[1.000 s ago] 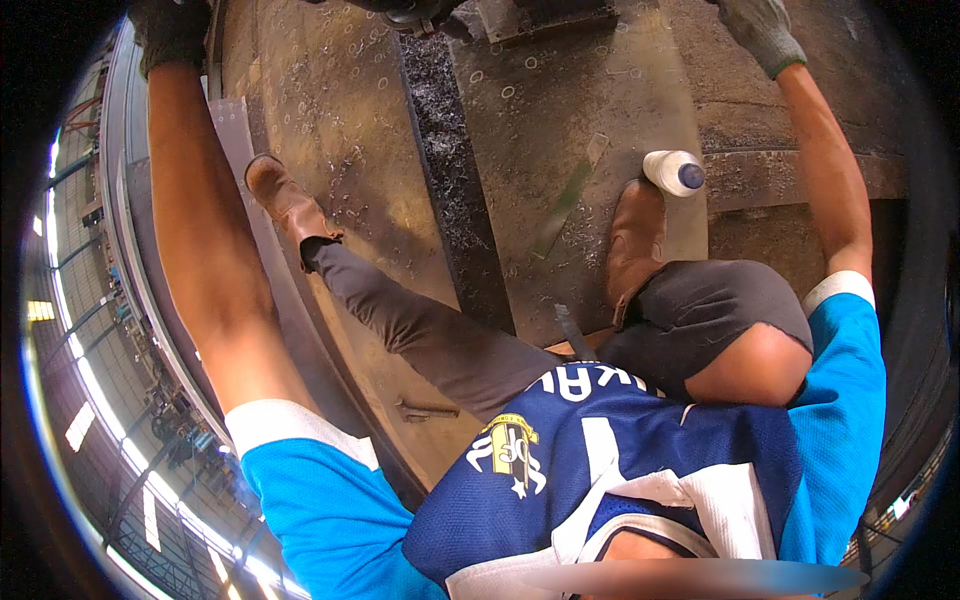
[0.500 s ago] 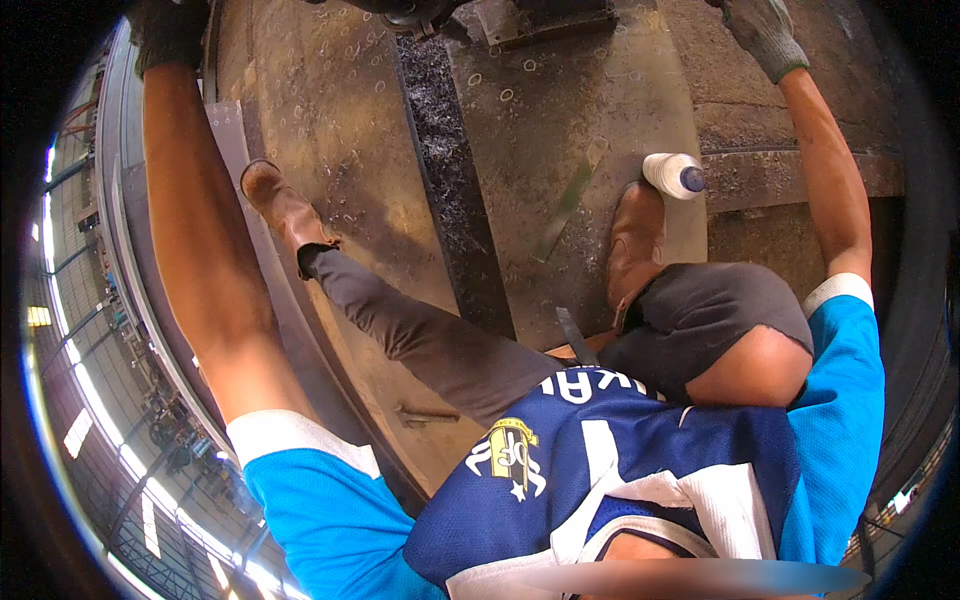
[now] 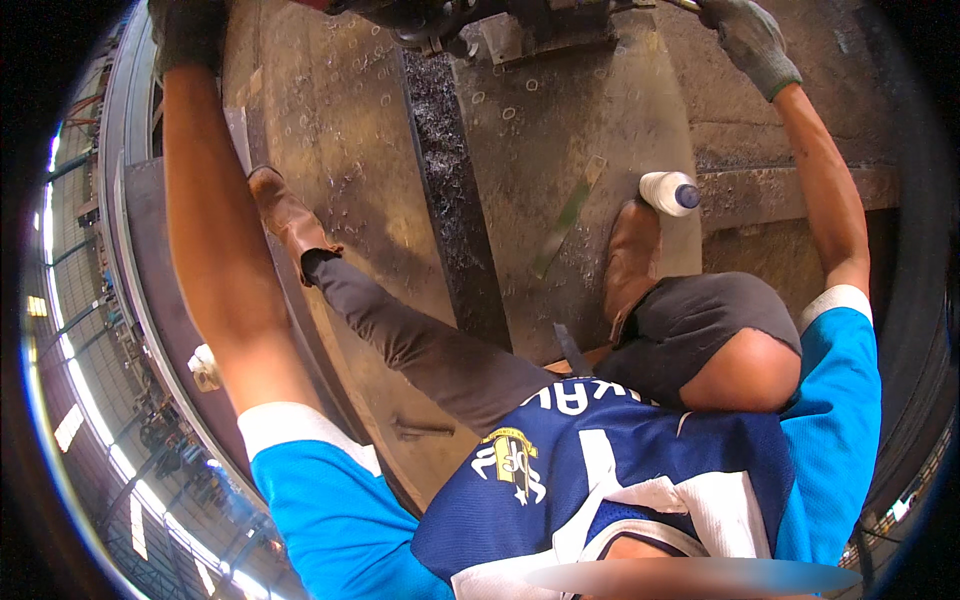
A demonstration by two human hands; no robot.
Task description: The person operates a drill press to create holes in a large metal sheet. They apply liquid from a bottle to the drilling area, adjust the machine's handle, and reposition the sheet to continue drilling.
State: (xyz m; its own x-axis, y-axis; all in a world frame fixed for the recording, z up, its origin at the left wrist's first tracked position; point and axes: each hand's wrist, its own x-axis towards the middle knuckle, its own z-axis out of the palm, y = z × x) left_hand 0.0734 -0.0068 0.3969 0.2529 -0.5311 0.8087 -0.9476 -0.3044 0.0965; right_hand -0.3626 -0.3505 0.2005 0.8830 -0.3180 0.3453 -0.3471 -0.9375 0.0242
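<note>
At the upper left my left hand (image 3: 190, 35) wears a dark glove. It reaches to the picture's edge, and its fingers are lost in shadow. In a grey knitted glove, my right hand (image 3: 755, 48) is at the upper right, its fingers closed at the end of a thin metal rod (image 3: 683, 5) that is cut off by the top edge. Between the hands is a dark metal machine (image 3: 435, 25), only its lower part in view. A dark metal block (image 3: 545, 35) is beside it, to the right.
A white cone of thread or cord (image 3: 663, 192) lies beside my brown right boot (image 3: 632, 250). A dark, debris-filled slot (image 3: 450, 180) splits the worn metal surface (image 3: 330, 130) under my feet. Near my leg lies a small metal piece (image 3: 422, 428). A raised ledge (image 3: 790, 190) is at right.
The scene has shifted slightly down, bringing more of the machine, the block and the rod into view. A small white object now shows beside my left forearm. Both arms stay stretched forward.
</note>
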